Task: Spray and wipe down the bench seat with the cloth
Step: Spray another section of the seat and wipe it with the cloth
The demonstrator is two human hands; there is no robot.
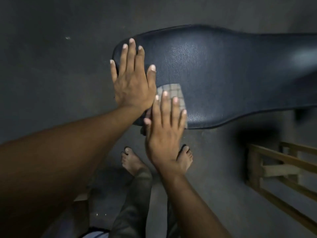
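Note:
The bench seat (223, 73) is a dark blue padded vinyl cushion that runs from the middle of the view off the right edge. My left hand (133, 79) lies flat with fingers spread on the seat's left end. A grey checked cloth (173, 91) lies on the near part of the seat. My right hand (165, 129) presses flat on the cloth with fingers straight and covers most of it. No spray bottle is in view.
Dark grey floor (51, 66) surrounds the seat. My bare feet (132, 162) stand just below it. A wooden slatted frame (283, 167) sits at the lower right, close to the seat's near edge.

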